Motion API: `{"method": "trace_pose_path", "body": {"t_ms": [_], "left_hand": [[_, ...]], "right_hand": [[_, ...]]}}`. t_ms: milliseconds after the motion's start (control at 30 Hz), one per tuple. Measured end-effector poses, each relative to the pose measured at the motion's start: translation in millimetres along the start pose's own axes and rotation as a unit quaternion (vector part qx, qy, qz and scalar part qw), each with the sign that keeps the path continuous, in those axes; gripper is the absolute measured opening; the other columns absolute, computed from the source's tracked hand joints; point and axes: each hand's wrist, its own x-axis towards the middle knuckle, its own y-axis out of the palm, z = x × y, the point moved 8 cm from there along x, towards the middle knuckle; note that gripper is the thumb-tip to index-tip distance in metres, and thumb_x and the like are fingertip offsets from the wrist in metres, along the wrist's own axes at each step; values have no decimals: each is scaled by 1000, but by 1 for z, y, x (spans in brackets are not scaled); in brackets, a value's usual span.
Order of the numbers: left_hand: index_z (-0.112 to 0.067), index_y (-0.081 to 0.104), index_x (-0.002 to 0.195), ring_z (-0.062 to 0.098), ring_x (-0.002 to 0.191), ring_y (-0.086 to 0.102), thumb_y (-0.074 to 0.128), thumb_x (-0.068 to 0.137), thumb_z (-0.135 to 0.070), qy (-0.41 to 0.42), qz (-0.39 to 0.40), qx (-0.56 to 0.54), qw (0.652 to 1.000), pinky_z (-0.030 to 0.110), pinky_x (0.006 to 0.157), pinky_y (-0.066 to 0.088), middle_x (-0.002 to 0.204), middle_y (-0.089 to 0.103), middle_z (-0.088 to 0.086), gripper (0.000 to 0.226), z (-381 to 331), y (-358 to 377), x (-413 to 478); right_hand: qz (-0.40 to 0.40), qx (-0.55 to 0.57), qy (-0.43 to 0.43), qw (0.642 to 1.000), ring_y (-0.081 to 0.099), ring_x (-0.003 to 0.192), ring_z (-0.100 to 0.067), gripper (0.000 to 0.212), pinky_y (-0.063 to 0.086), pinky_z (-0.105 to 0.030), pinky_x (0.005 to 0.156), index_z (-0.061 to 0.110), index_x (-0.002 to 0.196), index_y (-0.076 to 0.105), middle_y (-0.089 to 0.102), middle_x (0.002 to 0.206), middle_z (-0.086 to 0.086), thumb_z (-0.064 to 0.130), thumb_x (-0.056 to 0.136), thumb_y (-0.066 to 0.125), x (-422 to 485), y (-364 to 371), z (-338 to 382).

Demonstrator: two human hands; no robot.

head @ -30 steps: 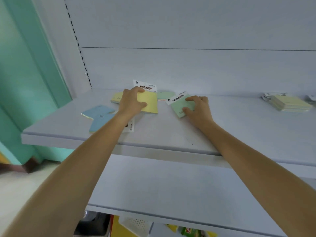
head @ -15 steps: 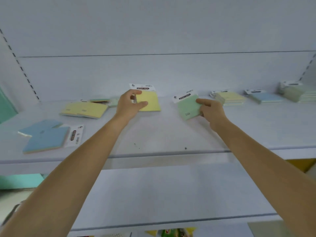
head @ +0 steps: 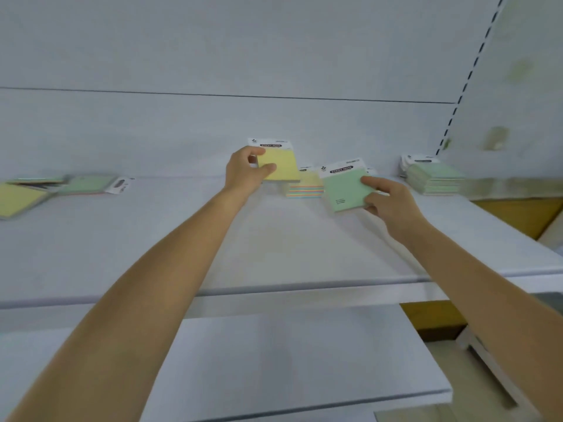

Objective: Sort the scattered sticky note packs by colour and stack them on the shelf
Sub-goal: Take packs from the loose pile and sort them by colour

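Behind our fingers (head: 370, 181) we see a pale back panel (head: 213, 126); far to their right, a slotted upright strip (head: 466, 83) and a brown cabinet (head: 518, 214).

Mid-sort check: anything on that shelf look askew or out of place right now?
Yes. At the far left, loose yellow packs and green packs lie skewed and overlapping, unsorted. The green stack at right is tidy. The left hand holds a yellow pack, the right hand a green pack, neither stacked yet.
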Motion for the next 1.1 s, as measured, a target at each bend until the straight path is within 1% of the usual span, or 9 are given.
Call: {"method": "trace_pose_path", "body": {"t_ms": [333, 433, 500, 633, 767, 867, 933, 1000, 1100], "left_hand": [[-6, 59, 122, 17, 88, 49, 71, 78, -16, -37, 23, 76, 996, 21, 81, 37, 74, 45, -8, 47, -9, 79, 23], [-7, 55, 125, 25, 114, 55, 67, 81, -17, -62, 38, 128, 989, 26, 97, 39, 111, 61, 9, 47, -3, 87, 26], [-5, 53, 127, 26, 125, 49, 64, 83, -16, -81, 46, 151, 984, 27, 104, 35, 131, 55, 14, 47, 0, 89, 26], [-3, 52, 126, 28, 127, 47, 56, 87, -15, -108, 70, 215, 968, 29, 102, 35, 136, 52, 14, 40, 4, 96, 25], [-5, 61, 96, 33, 119, 52, 51, 85, -12, -111, 81, 296, 945, 32, 89, 32, 125, 59, 19, 16, 1, 98, 27], [-4, 55, 119, 34, 124, 41, 49, 86, -13, -145, 72, 304, 939, 33, 96, 37, 132, 49, 20, 35, 9, 99, 27], [-5, 50, 125, 34, 128, 31, 44, 90, -14, -95, 52, 319, 941, 37, 100, 36, 137, 35, 19, 36, 0, 102, 24], [-7, 50, 125, 34, 129, 29, 43, 93, -16, 24, 36, 304, 952, 40, 102, 35, 138, 32, 17, 35, -27, 114, 15], [-9, 54, 123, 32, 126, 38, 45, 93, -20, 164, 122, 266, 942, 33, 103, 30, 131, 46, 14, 33, -59, 164, -12]], "right_hand": [[-13, 48, 33, 998, 51, 97, -20, 44, 50, -26, 81, 2, 124, 54, 51, 112, -8, -12, 84, 44, 30, -65, -28], [-14, 57, 39, 998, 51, 97, -20, 44, 49, -26, 84, 3, 124, 54, 51, 112, -8, -12, 84, 44, 35, -72, -33], [-15, 55, 40, 998, 51, 95, -20, 44, 47, -30, 90, 4, 124, 54, 52, 110, -8, -11, 84, 44, 39, -73, -35], [-14, 51, 40, 998, 51, 92, -20, 43, 45, -34, 96, 5, 123, 55, 52, 107, -9, -11, 84, 45, 44, -70, -37], [-10, 39, 36, 999, 51, 91, -20, 43, 45, -37, 99, 8, 122, 56, 53, 104, -8, -9, 83, 46, 46, -69, -38], [-16, 49, 22, 998, 51, 93, -20, 43, 46, -36, 96, 6, 123, 55, 52, 105, -8, -10, 84, 46, 47, -75, -33], [-26, 67, 7, 997, 50, 96, -19, 43, 46, -33, 94, 4, 123, 54, 51, 110, -8, -11, 84, 45, 49, -85, -24], [-47, 73, -12, 996, 50, 95, -19, 43, 45, -32, 94, 5, 122, 56, 50, 112, -7, -10, 84, 45, 57, -103, -13], [-97, 59, -45, 992, 52, 87, -19, 44, 45, -25, 75, 8, 120, 59, 53, 107, -8, -9, 81, 47, 75, -139, 4]]}}
